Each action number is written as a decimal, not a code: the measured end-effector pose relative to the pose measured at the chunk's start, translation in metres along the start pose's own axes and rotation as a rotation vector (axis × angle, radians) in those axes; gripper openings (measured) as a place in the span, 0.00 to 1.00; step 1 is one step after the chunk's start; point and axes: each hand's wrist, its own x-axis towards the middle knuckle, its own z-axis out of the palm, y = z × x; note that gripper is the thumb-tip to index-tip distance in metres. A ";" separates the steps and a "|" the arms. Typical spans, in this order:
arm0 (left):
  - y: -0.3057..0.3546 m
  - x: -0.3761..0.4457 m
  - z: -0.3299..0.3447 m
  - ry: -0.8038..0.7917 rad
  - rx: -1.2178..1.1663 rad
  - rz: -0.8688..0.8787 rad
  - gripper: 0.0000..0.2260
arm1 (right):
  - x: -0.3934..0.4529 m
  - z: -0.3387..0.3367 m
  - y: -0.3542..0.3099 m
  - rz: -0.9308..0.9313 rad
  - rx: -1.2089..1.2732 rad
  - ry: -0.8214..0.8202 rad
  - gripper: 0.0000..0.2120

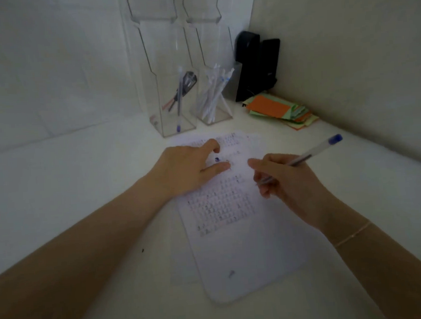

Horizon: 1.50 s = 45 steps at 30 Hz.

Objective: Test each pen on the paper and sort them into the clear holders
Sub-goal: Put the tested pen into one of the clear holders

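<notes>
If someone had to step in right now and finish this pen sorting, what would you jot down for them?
Right hand holds a blue-capped pen, tip down over the paper.
Left hand rests on the paper, fingers relaxed.
Left holder has a few pens and a dark tool; right holder has a bunch of white pens.
Left to do: test this pen, then drop it into a holder.

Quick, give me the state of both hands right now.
Left hand: open, fingers resting on the paper, holding nothing.
Right hand: fingers gripping a blue-capped pen, tip down near the paper.
</notes>
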 end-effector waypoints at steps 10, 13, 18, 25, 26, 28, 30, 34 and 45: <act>0.002 0.001 0.001 -0.127 0.048 0.028 0.29 | -0.002 0.004 0.033 -0.178 -0.419 0.345 0.16; 0.002 0.001 0.000 -0.138 0.060 0.023 0.31 | -0.003 0.005 0.035 -0.208 -0.469 0.357 0.14; 0.001 0.001 0.000 -0.144 0.053 0.022 0.33 | -0.005 0.006 0.034 -0.216 -0.464 0.321 0.13; 0.000 0.001 0.001 -0.145 0.050 0.018 0.32 | -0.004 0.008 0.039 -0.281 -0.575 0.367 0.14; 0.000 0.001 0.002 -0.146 0.047 0.019 0.32 | -0.004 0.008 0.039 -0.282 -0.570 0.364 0.14; -0.001 0.001 0.002 -0.151 0.046 0.023 0.32 | -0.004 0.008 0.039 -0.286 -0.573 0.351 0.14; 0.000 0.001 0.001 -0.154 0.046 0.023 0.31 | -0.003 0.007 0.039 -0.297 -0.594 0.348 0.14; 0.000 0.001 0.001 -0.152 0.040 0.024 0.32 | -0.002 0.006 0.040 -0.296 -0.586 0.346 0.14; 0.000 0.001 0.002 -0.148 0.032 0.023 0.32 | -0.003 0.007 0.040 -0.294 -0.556 0.321 0.14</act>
